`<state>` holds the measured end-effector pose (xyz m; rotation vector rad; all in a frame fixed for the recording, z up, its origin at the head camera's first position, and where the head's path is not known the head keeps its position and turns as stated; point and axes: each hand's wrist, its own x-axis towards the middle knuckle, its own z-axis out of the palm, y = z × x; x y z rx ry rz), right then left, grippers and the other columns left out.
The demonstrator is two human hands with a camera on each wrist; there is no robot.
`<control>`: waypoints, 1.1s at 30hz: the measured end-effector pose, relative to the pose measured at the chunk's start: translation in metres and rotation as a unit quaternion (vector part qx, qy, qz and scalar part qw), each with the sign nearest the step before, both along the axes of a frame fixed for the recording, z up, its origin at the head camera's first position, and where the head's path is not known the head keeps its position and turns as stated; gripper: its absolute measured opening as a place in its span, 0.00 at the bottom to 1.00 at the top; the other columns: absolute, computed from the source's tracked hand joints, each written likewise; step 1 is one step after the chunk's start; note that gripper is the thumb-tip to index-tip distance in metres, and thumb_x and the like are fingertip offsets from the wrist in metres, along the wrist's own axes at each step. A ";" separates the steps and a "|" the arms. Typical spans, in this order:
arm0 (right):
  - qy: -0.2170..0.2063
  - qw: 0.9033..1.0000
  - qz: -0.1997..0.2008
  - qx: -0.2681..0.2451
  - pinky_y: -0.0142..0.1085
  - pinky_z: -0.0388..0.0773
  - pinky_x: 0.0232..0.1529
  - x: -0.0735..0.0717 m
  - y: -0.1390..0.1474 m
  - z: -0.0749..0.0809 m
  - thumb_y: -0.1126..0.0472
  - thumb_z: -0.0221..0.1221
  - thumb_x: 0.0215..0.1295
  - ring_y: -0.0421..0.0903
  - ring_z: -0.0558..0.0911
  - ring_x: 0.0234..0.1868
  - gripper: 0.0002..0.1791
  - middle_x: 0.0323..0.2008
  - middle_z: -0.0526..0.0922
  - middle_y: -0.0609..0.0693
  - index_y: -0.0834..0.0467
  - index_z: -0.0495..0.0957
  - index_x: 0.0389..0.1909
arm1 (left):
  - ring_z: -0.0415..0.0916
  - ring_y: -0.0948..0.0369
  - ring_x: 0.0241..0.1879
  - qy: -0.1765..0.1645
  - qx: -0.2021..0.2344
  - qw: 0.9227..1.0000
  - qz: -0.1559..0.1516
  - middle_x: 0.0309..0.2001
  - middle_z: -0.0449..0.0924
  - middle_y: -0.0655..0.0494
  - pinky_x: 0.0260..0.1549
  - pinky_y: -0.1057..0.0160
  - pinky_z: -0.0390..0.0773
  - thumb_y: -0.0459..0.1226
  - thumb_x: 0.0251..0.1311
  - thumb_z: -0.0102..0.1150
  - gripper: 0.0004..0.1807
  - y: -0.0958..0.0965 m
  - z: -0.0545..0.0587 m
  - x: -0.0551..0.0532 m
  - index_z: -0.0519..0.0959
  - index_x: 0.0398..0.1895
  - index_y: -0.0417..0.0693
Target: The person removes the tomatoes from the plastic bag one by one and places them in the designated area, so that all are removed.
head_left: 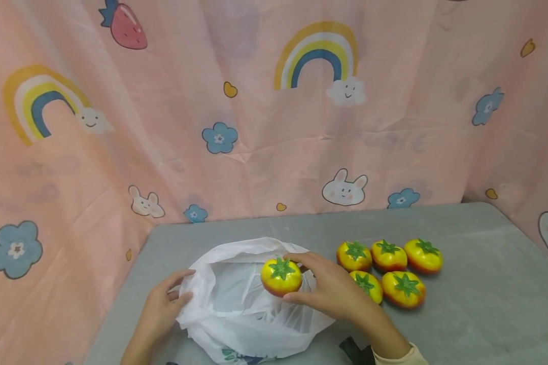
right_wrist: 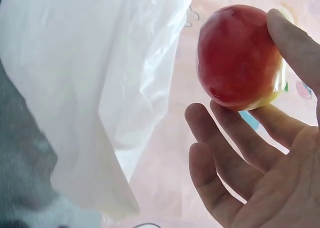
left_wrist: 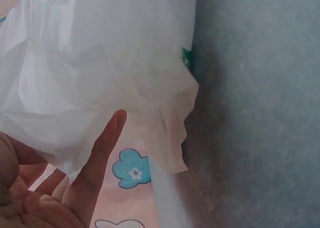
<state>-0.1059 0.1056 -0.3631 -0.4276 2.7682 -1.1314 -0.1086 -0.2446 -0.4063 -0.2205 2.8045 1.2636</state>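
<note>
A white plastic bag (head_left: 246, 334) lies on the table with its mouth spread wide. My left hand (head_left: 162, 304) holds the bag's left rim between thumb and fingers; white film also fills much of the left wrist view. Over the mouth, my right hand (head_left: 333, 286) pinches a glossy yellow-and-red tomato (head_left: 280, 277) with a green star-shaped top. Its red underside (right_wrist: 235, 57) faces the right wrist camera, thumb on one side and fingertips on the other. Several similar tomatoes (head_left: 404, 290) sit to the right of the bag, one partly hidden by my right hand.
The grey table (head_left: 488, 314) extends to the right of the tomatoes. Behind it hangs a pink curtain (head_left: 274, 162) printed with rainbows, flowers and rabbits. A small black object (head_left: 357, 351) lies at the near edge beside my right forearm.
</note>
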 end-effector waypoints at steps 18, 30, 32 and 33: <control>-0.024 0.997 -0.055 0.056 0.45 0.84 0.47 0.025 0.041 0.003 0.30 0.71 0.43 0.41 0.78 0.46 0.40 0.56 0.80 0.37 0.34 0.73 0.60 | 0.78 0.37 0.57 -0.003 0.024 1.000 0.008 0.67 0.69 0.31 0.43 0.50 0.88 0.26 0.62 0.60 0.27 -0.002 -0.005 0.004 0.76 0.65 0.50; -0.013 0.995 -0.048 0.090 0.62 0.77 0.58 0.040 0.077 -0.005 0.27 0.68 0.44 0.48 0.78 0.60 0.43 0.64 0.77 0.43 0.38 0.73 0.63 | 0.77 0.37 0.59 -0.002 0.022 1.000 0.011 0.68 0.68 0.33 0.44 0.49 0.87 0.27 0.62 0.59 0.26 -0.001 -0.003 0.002 0.76 0.64 0.50; -0.015 0.994 -0.051 0.095 0.62 0.77 0.59 0.040 0.085 -0.006 0.27 0.67 0.45 0.49 0.77 0.60 0.43 0.63 0.77 0.43 0.38 0.72 0.63 | 0.77 0.37 0.59 0.000 0.024 1.000 0.011 0.68 0.69 0.34 0.44 0.49 0.87 0.27 0.62 0.59 0.26 -0.001 -0.003 0.002 0.76 0.65 0.50; -0.017 0.994 -0.053 0.098 0.62 0.77 0.59 0.040 0.088 -0.006 0.27 0.67 0.45 0.49 0.77 0.60 0.44 0.63 0.77 0.43 0.39 0.72 0.64 | 0.78 0.37 0.58 0.002 0.025 1.000 0.011 0.68 0.69 0.34 0.44 0.49 0.87 0.27 0.62 0.59 0.26 -0.001 -0.003 0.002 0.76 0.65 0.50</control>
